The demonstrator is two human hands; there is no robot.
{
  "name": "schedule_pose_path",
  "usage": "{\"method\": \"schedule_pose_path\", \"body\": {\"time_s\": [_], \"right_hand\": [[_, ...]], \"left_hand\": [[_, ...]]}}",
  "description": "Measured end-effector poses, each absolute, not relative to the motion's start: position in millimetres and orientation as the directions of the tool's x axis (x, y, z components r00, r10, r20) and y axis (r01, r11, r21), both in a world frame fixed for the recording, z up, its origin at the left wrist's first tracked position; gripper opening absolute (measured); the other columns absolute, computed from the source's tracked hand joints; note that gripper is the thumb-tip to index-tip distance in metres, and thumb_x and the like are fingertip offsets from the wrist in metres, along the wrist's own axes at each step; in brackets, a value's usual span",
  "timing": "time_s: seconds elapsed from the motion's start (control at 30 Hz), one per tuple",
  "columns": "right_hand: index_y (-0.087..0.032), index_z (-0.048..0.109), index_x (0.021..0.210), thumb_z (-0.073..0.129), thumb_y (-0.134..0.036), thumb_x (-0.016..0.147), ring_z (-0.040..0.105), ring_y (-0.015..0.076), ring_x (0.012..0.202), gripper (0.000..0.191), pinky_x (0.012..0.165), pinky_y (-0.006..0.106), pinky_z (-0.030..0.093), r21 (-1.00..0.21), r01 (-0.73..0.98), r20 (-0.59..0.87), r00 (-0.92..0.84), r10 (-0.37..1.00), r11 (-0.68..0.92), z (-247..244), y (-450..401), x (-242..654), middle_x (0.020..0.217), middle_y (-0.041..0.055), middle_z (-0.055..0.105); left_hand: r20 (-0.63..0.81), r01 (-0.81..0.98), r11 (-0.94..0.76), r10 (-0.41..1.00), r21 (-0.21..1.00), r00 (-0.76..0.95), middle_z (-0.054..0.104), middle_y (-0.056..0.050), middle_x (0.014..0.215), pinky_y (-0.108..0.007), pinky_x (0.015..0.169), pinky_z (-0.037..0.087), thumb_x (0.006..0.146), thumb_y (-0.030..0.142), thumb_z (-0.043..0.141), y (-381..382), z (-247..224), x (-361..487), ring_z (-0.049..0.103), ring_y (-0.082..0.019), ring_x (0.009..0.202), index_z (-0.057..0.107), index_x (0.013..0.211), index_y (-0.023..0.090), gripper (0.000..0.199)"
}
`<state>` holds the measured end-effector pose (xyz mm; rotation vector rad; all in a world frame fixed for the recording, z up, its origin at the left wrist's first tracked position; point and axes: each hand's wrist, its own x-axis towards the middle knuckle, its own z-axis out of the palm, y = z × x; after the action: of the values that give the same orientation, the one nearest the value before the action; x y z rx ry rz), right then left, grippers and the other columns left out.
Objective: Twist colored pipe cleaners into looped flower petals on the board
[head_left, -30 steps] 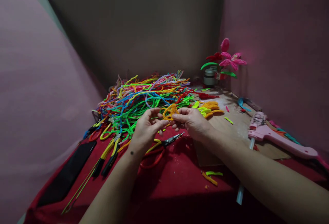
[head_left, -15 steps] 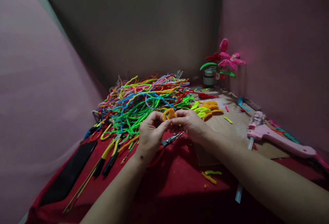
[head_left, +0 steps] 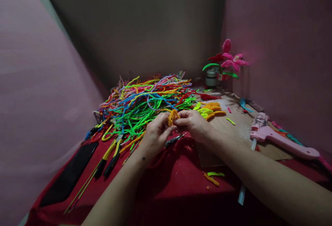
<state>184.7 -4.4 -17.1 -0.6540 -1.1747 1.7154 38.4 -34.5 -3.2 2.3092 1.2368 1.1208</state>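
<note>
An orange pipe cleaner piece (head_left: 173, 117), bent into loops, is pinched between both hands near the middle of the view. My left hand (head_left: 157, 130) holds it from the left, with thumb and fingers closed. From the right my right hand (head_left: 193, 124) grips its other side with the fingertips. Behind the hands lies a big heap of coloured pipe cleaners (head_left: 145, 105). Scissors (head_left: 174, 140) lie just below the fingers, partly hidden by my left hand. Orange and yellow petal-like pieces (head_left: 210, 110) rest beyond my right hand.
Yellow-handled pliers (head_left: 111, 156) and a black phone-like slab (head_left: 70, 174) lie at left on the red cloth (head_left: 176, 184). A pink glue gun (head_left: 282, 139) lies at right by a board (head_left: 236, 125). Pink flowers (head_left: 234, 61) stand at the back right.
The orange piece has turned and now looks narrower and more upright. My left hand has shifted slightly right and its fingers have changed their hold.
</note>
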Motion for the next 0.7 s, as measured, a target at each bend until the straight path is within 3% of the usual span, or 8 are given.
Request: {"method": "schedule_pose_path", "body": {"time_s": [0.1, 0.23, 0.33, 0.5, 0.6, 0.7], "right_hand": [[-0.012, 0.057, 0.061, 0.065, -0.021, 0.06, 0.049, 0.0086, 0.04, 0.012, 0.042, 0.021, 0.037, -0.921, -0.366, 0.053, -0.467, 0.883, -0.138, -17, -4, 186, 0.049, -0.0005, 0.057], [-0.012, 0.057, 0.059, 0.066, -0.022, 0.061, 0.047, 0.0074, 0.039, 0.014, 0.04, 0.021, 0.033, -0.913, -0.381, 0.048, -0.449, 0.892, -0.142, -17, -5, 185, 0.049, -0.0011, 0.055], [-0.011, 0.058, 0.061, 0.066, -0.019, 0.06, 0.047, 0.0068, 0.041, 0.011, 0.041, 0.02, 0.033, -0.891, -0.412, 0.027, -0.469, 0.883, -0.191, -16, -7, 185, 0.051, -0.0008, 0.056], [-0.01, 0.057, 0.064, 0.064, -0.014, 0.06, 0.047, 0.0067, 0.042, 0.008, 0.043, 0.02, 0.032, -0.825, -0.469, -0.001, -0.557, 0.83, -0.316, -13, -9, 186, 0.052, -0.0006, 0.054], [-0.01, 0.058, 0.068, 0.062, -0.013, 0.064, 0.048, 0.0065, 0.044, 0.007, 0.045, 0.019, 0.033, -0.787, -0.485, -0.028, -0.59, 0.807, -0.382, -10, -9, 187, 0.055, -0.0001, 0.055], [-0.01, 0.058, 0.069, 0.062, -0.013, 0.064, 0.047, 0.0066, 0.045, 0.007, 0.046, 0.02, 0.034, -0.787, -0.505, 0.002, -0.577, 0.817, -0.355, -10, -9, 186, 0.055, -0.0004, 0.054]], "left_hand": [[0.391, 0.668, -0.549, 0.833, 0.503, 0.391, 0.056, 0.0, 0.071, -0.021, 0.057, 0.039, 0.081, 0.026, 0.049, -34, -2, 34, 0.051, -0.011, 0.06, 0.049, 0.082, 0.018, 0.007], [0.393, 0.763, -0.529, 0.834, 0.372, 0.387, 0.054, 0.003, 0.067, -0.02, 0.053, 0.035, 0.083, 0.028, 0.046, -38, 0, 33, 0.047, -0.01, 0.055, 0.044, 0.082, 0.021, 0.007], [0.395, 0.76, -0.533, 0.832, 0.372, 0.39, 0.054, 0.003, 0.069, -0.02, 0.056, 0.035, 0.085, 0.027, 0.041, -40, 4, 34, 0.048, -0.01, 0.057, 0.043, 0.083, 0.021, 0.006], [0.345, 0.671, -0.476, 0.879, 0.569, 0.331, 0.053, 0.004, 0.065, -0.019, 0.052, 0.035, 0.084, 0.029, 0.046, -41, 8, 35, 0.047, -0.008, 0.054, 0.041, 0.081, 0.02, 0.01], [0.233, 0.468, -0.406, 0.893, 0.785, 0.384, 0.051, 0.006, 0.061, -0.017, 0.042, 0.032, 0.086, 0.03, 0.041, -40, 8, 34, 0.04, -0.006, 0.042, 0.039, 0.093, 0.022, 0.011], [0.174, 0.342, -0.317, 0.905, 0.885, 0.388, 0.05, 0.006, 0.06, -0.015, 0.035, 0.028, 0.086, 0.031, 0.041, -40, 8, 34, 0.037, -0.004, 0.036, 0.036, 0.108, 0.024, 0.023]]}}
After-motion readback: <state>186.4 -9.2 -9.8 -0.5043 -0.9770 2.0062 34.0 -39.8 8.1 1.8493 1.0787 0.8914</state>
